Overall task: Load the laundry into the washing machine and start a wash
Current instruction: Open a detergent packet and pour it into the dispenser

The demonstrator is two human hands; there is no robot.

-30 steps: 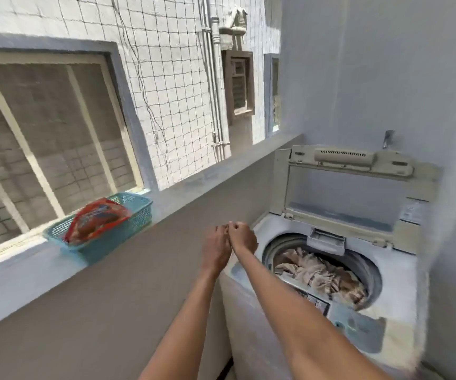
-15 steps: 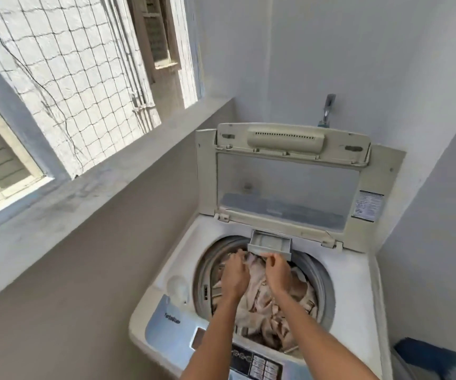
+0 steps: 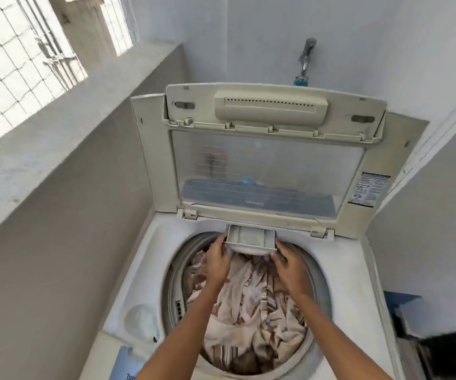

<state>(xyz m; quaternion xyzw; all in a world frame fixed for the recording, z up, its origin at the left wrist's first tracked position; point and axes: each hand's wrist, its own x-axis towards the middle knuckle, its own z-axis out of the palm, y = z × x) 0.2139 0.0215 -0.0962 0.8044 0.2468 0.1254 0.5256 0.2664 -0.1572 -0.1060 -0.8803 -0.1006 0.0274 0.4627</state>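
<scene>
A white top-loading washing machine stands below me, its lid folded upright against the back wall. Beige and brown striped laundry fills the drum. A small detergent drawer juts out over the drum's back rim. My left hand holds the drawer's left corner and my right hand holds its right corner, fingers curled under the front edge. Both forearms reach over the laundry.
A grey concrete parapet ledge runs along the left, with netting over the opening above it. A metal tap sticks out of the back wall above the lid. A dark blue object sits right of the machine.
The view has swung from the ledge and basket to the machine. My hands, earlier together by the machine's corner, moved over the drum and now grip the detergent drawer.
</scene>
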